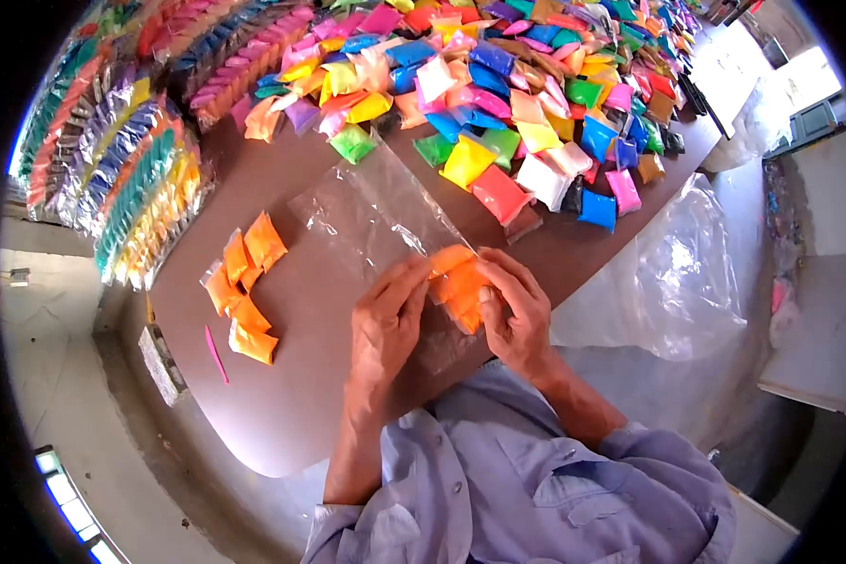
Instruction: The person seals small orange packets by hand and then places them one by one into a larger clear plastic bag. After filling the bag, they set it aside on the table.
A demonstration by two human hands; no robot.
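Observation:
A stack of orange packets (460, 289) sits between my two hands, over the near end of a long clear plastic bag (378, 202) that lies across the brown table. My left hand (386, 315) is closed at the stack's left side, its fingers pinching the bag's film. From the right, my right hand (517, 315) grips the packets between thumb and fingers. Whether the stack is fully inside the bag, I cannot tell. Several loose orange packets (247, 318) lie to the left of my hands, with a thin pink stick (216, 354) beside them.
A big heap of multicoloured packets (498, 85) covers the far side of the brown table (282, 395). Filled clear bags of coloured packets (132, 179) are stacked at the far left. A large clear plastic sheet (686, 273) hangs beyond the table's right edge.

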